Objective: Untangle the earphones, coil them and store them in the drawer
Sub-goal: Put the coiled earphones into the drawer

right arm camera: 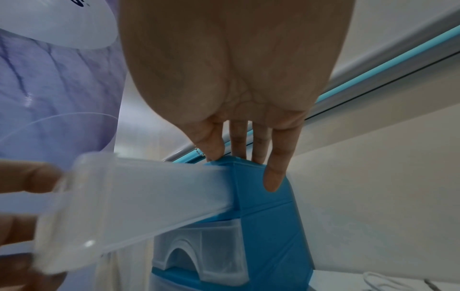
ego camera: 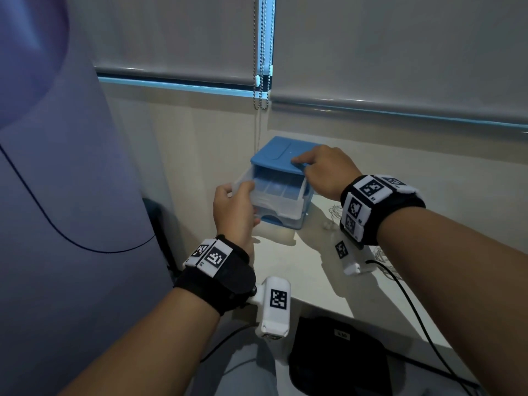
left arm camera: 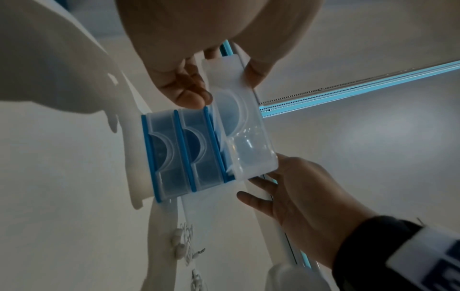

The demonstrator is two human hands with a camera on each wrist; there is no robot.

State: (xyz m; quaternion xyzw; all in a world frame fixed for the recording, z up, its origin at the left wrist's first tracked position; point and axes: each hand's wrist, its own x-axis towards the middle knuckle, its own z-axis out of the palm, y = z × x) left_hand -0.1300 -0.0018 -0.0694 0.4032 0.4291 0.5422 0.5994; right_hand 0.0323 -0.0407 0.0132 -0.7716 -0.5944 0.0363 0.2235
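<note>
A small blue drawer unit (ego camera: 281, 151) (right arm camera: 263, 198) stands on the white table (ego camera: 314, 270). Its translucent top drawer (ego camera: 280, 190) (left arm camera: 245, 137) (right arm camera: 149, 196) is pulled out towards me and shows divided, empty compartments. My left hand (ego camera: 240, 190) (left arm camera: 221, 84) grips the drawer's front, thumb on one side and fingers on the other. My right hand (ego camera: 303, 164) (right arm camera: 248, 157) rests on the unit's top with straight fingers. The white earphones (ego camera: 334, 211) (left arm camera: 184, 246) lie loose on the table right of the unit, partly hidden by my right wristband.
Two lower drawers (left arm camera: 179, 153) of the unit are closed. A black pouch (ego camera: 337, 355) sits below the table's near edge. A black cable (ego camera: 414, 310) crosses the table's right side. Roller blinds with a bead chain (ego camera: 261, 90) hang behind, and a purple panel (ego camera: 57, 167) stands at left.
</note>
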